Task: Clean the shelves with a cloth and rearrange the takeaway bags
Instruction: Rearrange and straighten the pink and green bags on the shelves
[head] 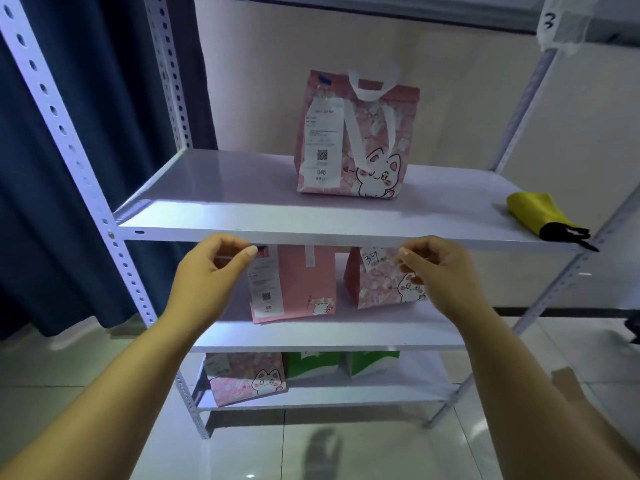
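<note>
Hovering at the upper shelf (pixel 242 216) front edge: left hand (pixel 214 268) and right hand (pixel 433 268), both curled, gripping nothing. Yellow cloth (pixel 540 213) lies at that shelf's right end, cat bag (pixel 356 140) upright mid-shelf. Two pink bags (pixel 294 285) stand one shelf below.

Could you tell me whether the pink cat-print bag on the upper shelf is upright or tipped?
Upright: the pink cat-print paper bag stands on its flat base on the white metal shelf.
</note>
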`<state>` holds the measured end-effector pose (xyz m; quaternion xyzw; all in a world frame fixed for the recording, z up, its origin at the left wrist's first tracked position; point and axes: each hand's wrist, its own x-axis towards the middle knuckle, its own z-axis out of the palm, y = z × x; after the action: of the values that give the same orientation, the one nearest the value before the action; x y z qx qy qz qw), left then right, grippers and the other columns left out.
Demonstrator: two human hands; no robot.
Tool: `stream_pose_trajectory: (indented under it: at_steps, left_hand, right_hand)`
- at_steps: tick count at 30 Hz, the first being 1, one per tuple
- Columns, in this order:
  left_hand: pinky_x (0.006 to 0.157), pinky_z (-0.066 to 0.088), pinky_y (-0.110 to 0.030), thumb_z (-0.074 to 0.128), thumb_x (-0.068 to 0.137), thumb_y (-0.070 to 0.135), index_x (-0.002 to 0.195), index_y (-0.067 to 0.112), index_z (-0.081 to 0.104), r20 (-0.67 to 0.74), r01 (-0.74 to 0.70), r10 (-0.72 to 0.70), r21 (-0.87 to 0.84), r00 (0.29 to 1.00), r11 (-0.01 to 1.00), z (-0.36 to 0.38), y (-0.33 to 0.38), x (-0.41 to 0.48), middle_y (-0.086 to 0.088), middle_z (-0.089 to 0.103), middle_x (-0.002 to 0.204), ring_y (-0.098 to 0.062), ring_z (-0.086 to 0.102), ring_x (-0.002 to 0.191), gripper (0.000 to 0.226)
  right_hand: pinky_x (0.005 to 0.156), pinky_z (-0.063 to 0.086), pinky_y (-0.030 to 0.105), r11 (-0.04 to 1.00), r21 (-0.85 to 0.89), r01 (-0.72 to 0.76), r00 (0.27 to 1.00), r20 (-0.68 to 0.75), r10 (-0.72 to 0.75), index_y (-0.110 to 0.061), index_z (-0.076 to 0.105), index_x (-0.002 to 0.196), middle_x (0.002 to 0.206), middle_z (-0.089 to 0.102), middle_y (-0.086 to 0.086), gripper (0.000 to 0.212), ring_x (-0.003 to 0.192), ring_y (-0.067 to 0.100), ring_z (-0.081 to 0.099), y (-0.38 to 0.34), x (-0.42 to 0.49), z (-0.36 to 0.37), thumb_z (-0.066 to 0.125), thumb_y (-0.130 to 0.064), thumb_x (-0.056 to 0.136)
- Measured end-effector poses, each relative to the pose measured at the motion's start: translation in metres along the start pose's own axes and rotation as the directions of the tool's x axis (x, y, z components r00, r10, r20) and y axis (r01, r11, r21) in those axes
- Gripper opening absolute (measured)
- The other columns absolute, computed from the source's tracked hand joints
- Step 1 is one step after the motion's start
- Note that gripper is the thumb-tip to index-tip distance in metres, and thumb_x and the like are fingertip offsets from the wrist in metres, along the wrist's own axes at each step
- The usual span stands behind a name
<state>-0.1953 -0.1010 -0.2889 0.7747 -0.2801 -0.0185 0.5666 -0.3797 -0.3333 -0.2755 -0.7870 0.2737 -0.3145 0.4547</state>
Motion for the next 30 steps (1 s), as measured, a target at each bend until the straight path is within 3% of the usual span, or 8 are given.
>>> stream_pose_trajectory:
  at_steps: [9,13,18,21,23,25,27,30]
  left_hand:
    - [0.077,0.055,-0.041,0.062,0.086,0.036,0.091,0.033,0.059,0.016,-0.034,0.034,-0.007,0.999,0.999,0.063,0.014,0.072,0.01,0.065,0.094,-0.015,0.063,0.087,0.007]
    - [0.08,0.05,-0.035,0.063,0.086,0.034,0.112,0.025,0.055,-0.049,-0.052,0.054,0.041,0.997,0.998,0.098,0.024,0.111,0.007,0.062,0.11,-0.017,0.06,0.098,0.028]
    - [0.104,0.037,-0.042,0.06,0.087,0.038,0.144,0.019,0.027,-0.08,0.001,0.016,0.208,0.997,0.978,0.133,0.028,0.166,-0.003,0.038,0.143,-0.021,0.039,0.129,0.068]
    - [0.105,0.035,-0.047,0.06,0.088,0.035,0.148,0.015,0.018,-0.08,0.092,-0.074,0.249,0.994,0.964,0.146,0.025,0.188,-0.008,0.029,0.15,-0.028,0.034,0.134,0.076]
    - [0.102,0.036,-0.044,0.058,0.09,0.032,0.149,0.012,0.013,-0.066,0.138,-0.125,0.263,0.99,0.955,0.153,0.022,0.196,-0.01,0.027,0.151,-0.03,0.035,0.133,0.077]
    - [0.099,0.036,-0.041,0.056,0.091,0.032,0.149,0.012,0.01,-0.035,0.165,-0.161,0.262,0.986,0.951,0.158,0.019,0.202,-0.008,0.025,0.153,-0.03,0.035,0.134,0.077]
    - [0.099,0.036,-0.04,0.056,0.091,0.031,0.148,0.015,0.014,0.004,0.163,-0.169,0.241,0.986,0.957,0.161,0.015,0.205,-0.003,0.029,0.152,-0.028,0.037,0.133,0.073]
    - [0.089,0.04,-0.035,0.057,0.09,0.023,0.139,0.023,0.031,0.042,0.104,-0.114,0.196,0.993,0.975,0.165,0.014,0.205,0.002,0.048,0.14,-0.023,0.047,0.124,0.056]
  right_hand:
    - [0.078,0.056,0.044,0.997,-0.074,-0.034,0.998,-0.049,0.03,-0.027,0.065,0.082,0.085,0.071,0.001,0.008,0.084,0.023,0.067,0.03,0.087,-0.04,0.063,-0.022,0.087]
    - [0.077,0.055,0.045,0.995,-0.101,-0.007,0.997,-0.079,-0.001,-0.028,0.064,0.086,0.084,0.066,-0.003,0.005,0.081,0.024,0.064,0.043,0.144,-0.054,0.065,-0.023,0.086]
    - [0.063,0.043,0.022,0.983,-0.183,-0.014,0.995,-0.099,-0.005,-0.022,0.054,0.123,0.106,0.062,-0.006,0.037,0.086,0.013,0.058,0.048,0.203,-0.057,0.062,-0.029,0.088]
    - [0.085,0.048,0.034,0.97,-0.238,-0.042,0.999,0.023,0.049,-0.017,0.035,0.141,0.133,0.051,0.0,0.062,0.111,0.021,0.055,0.055,0.228,-0.044,0.063,-0.032,0.087]
    - [0.1,0.043,0.043,0.966,-0.25,-0.06,0.99,0.108,0.089,-0.015,0.023,0.146,0.144,0.041,0.005,0.076,0.125,0.026,0.046,0.061,0.24,-0.033,0.065,-0.032,0.086]
    - [0.103,0.039,0.043,0.964,-0.258,-0.064,0.979,0.169,0.11,-0.013,0.017,0.148,0.147,0.036,0.009,0.082,0.131,0.03,0.04,0.065,0.246,-0.024,0.067,-0.032,0.085]
    - [0.099,0.041,0.038,0.974,-0.221,-0.044,0.97,0.222,0.094,-0.016,0.019,0.147,0.142,0.039,0.007,0.08,0.129,0.03,0.041,0.067,0.249,-0.019,0.067,-0.029,0.084]
    - [0.073,0.044,0.024,0.994,-0.106,0.011,0.961,0.277,0.018,-0.027,0.036,0.132,0.118,0.048,-0.006,0.055,0.106,0.02,0.048,0.069,0.249,-0.018,0.065,-0.018,0.085]
